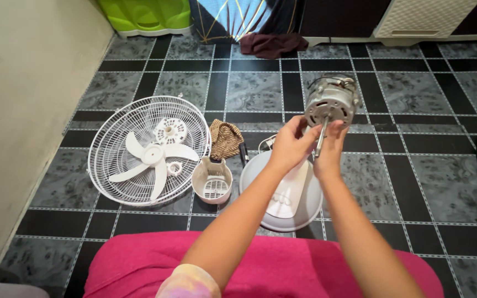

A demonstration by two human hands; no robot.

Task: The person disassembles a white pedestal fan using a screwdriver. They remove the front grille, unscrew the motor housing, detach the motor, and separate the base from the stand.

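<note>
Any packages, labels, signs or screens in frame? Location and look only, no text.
None that can be made out. The left hand and right hand hold a bare grey metal fan motor by its shaft; no sticker shows on it. The white wire fan guard looks unmarked too.

Motor (330,100) bare dull metal; fan grille (148,149) glossy white plastic.

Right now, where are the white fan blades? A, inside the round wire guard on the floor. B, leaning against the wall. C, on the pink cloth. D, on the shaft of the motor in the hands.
A: the fan blades lie inside the wire guard on the tiled floor, while the hands hold the motor with a bare shaft.
</note>
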